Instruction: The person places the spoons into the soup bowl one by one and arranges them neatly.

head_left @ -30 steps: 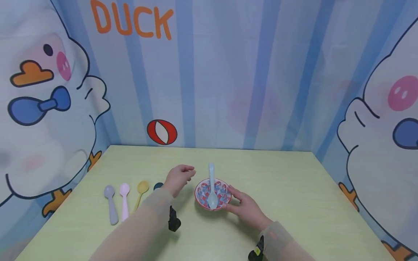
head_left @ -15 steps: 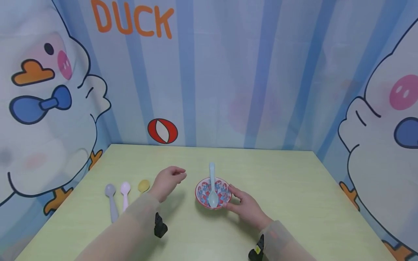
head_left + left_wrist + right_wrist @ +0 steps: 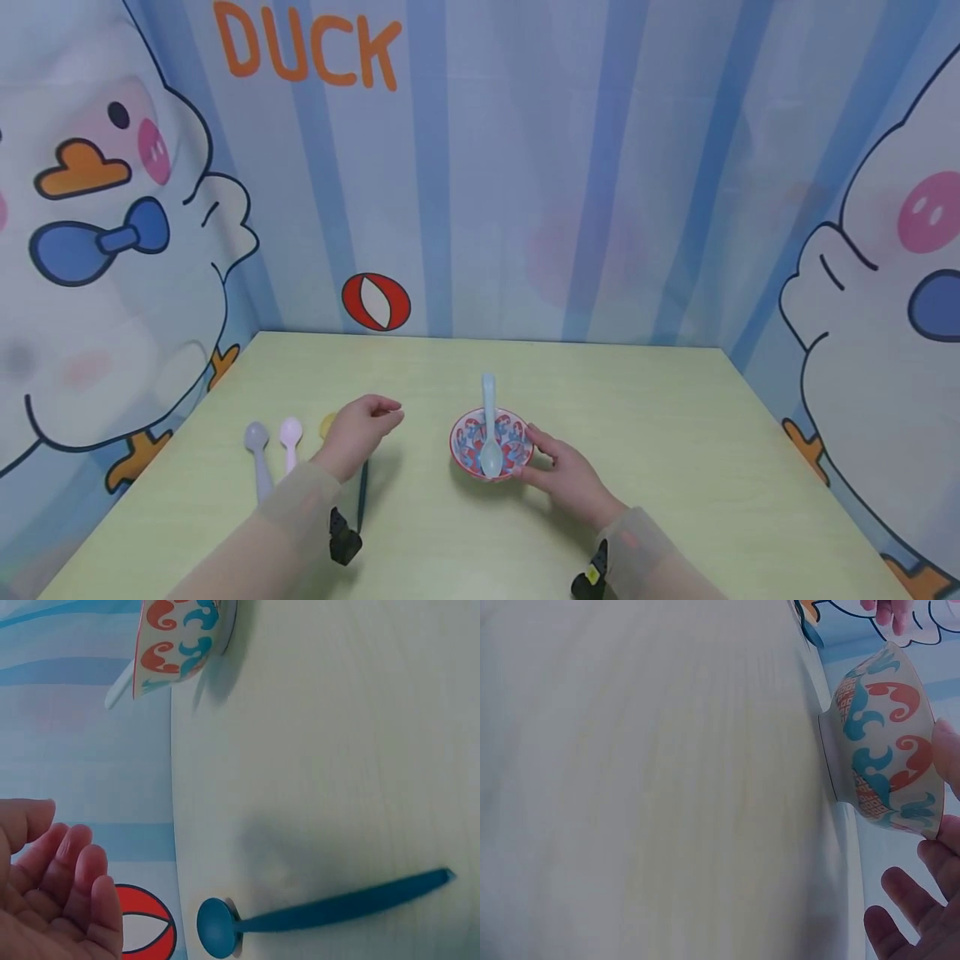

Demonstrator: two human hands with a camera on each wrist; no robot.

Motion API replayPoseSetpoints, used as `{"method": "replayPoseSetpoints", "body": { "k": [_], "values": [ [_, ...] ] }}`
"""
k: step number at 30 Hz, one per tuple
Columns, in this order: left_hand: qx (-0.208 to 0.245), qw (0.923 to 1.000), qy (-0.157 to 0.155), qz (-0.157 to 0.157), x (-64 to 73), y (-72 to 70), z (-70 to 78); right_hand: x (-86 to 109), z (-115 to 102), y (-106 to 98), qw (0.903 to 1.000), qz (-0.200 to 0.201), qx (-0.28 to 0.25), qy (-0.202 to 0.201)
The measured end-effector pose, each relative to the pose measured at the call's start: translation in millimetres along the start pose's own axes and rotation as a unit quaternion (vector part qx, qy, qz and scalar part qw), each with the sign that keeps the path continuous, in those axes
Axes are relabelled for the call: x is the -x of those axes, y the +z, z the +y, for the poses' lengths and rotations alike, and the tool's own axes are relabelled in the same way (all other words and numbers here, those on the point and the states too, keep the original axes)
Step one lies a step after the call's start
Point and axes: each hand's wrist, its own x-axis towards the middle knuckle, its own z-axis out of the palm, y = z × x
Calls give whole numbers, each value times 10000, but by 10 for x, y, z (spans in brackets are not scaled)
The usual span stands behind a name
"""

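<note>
My right hand [image 3: 562, 475] holds the right rim of a small bowl [image 3: 463, 442] with red and blue patterns, thumb and forefinger on its edge. A pale blue spoon [image 3: 491, 417] leans in the bowl, its handle pointing to the far side. In the right wrist view the patterned outer wall of the bowl [image 3: 889, 742] shows beside the thumb. My left hand [image 3: 360, 433] hovers left of the bowl with loosely bent fingers and nothing in them. Beneath it lies a dark teal spoon [image 3: 330, 909], mostly hidden by the hand in the head view.
Left of the left hand lie a grey-purple spoon [image 3: 257, 446], a pink spoon [image 3: 290, 435] and a yellow spoon [image 3: 326, 425], partly covered by the left hand and sleeve. A striped curtain [image 3: 510, 167] with duck prints borders the pale table [image 3: 645, 417] behind and at the sides.
My left hand has moved left and slightly nearer, away from the bowl and over the row of spoons. The right hand, bowl and pale blue spoon have stayed in place.
</note>
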Motion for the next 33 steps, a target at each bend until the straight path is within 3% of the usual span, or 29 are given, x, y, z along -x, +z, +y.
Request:
{"method": "replayPoseSetpoints", "body": {
  "k": [12, 24, 33],
  "values": [
    [-362, 9981, -297, 400, 160, -119, -179, -6, 23, 8, 10000, -27, -16, 5],
    [-1054, 9934, -421, 186, 257, -167, -388, -15, 31, 9, 9999, -27, -95, 25],
    [-1303, 9904, -447, 149, 362, -128, -497, -12, 28, 10, 10000, -35, -85, 27]
  ]
}}
